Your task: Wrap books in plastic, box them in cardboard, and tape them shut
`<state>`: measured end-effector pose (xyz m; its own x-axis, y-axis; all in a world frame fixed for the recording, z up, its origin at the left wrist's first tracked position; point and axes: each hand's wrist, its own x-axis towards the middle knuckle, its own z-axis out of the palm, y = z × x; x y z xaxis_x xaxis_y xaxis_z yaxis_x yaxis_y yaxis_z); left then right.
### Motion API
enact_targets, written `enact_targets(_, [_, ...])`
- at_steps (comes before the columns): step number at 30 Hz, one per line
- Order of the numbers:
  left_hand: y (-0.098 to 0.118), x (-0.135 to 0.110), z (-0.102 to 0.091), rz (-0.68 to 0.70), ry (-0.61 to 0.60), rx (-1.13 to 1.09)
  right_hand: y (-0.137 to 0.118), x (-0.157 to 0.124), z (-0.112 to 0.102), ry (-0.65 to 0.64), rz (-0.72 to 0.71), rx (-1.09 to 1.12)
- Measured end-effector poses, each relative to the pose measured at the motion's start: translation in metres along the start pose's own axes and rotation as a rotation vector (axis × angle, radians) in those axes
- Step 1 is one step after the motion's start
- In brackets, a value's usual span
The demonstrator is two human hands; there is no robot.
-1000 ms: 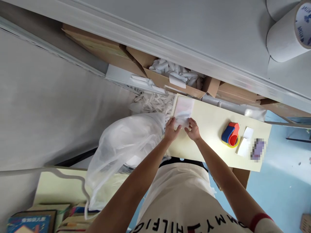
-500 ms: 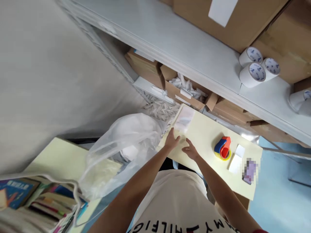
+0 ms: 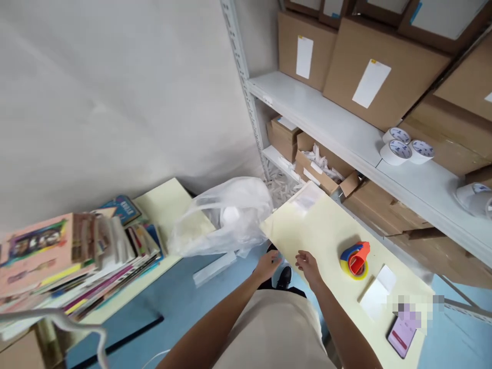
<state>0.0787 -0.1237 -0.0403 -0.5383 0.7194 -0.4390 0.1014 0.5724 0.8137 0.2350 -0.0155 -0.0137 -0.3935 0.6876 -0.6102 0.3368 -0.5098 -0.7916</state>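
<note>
My left hand (image 3: 268, 265) hovers by the near left edge of a pale yellow table (image 3: 326, 230), fingers loosely bent and apart, holding nothing. Just over the table's near edge is my right hand (image 3: 308, 266), its fingers half curled with nothing visible in them. A thin, clear plastic sheet or sleeve (image 3: 307, 198) lies flat at the table's far left corner, away from both hands. To the right of my right hand sits a red and blue tape dispenser (image 3: 355, 260) with yellow tape. Beyond it are a white opened paper pad or small box (image 3: 375, 294) and a phone (image 3: 402, 335).
A big translucent plastic bag (image 3: 246, 205) bulges left of the table. Stacked books (image 3: 96, 256) cover another table at left. Grey shelving (image 3: 323, 113) holds cardboard boxes (image 3: 369, 72) and white tape rolls (image 3: 397, 151). A pale strip (image 3: 214, 268) lies on the blue floor.
Both hands have drawn back toward my body, away from the clear plastic sheet. The view has shifted, showing more of the books, shelves and floor.
</note>
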Motion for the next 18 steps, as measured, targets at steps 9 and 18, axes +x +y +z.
enact_targets(9, [-0.021,-0.059,-0.031,-0.15,0.098,-0.161,0.015,-0.025,0.029,-0.152,0.017,-0.143])
enact_targets(18, [-0.065,-0.141,-0.114,-0.199,0.285,-0.242,0.02,-0.046,0.107,-0.367,-0.121,-0.249])
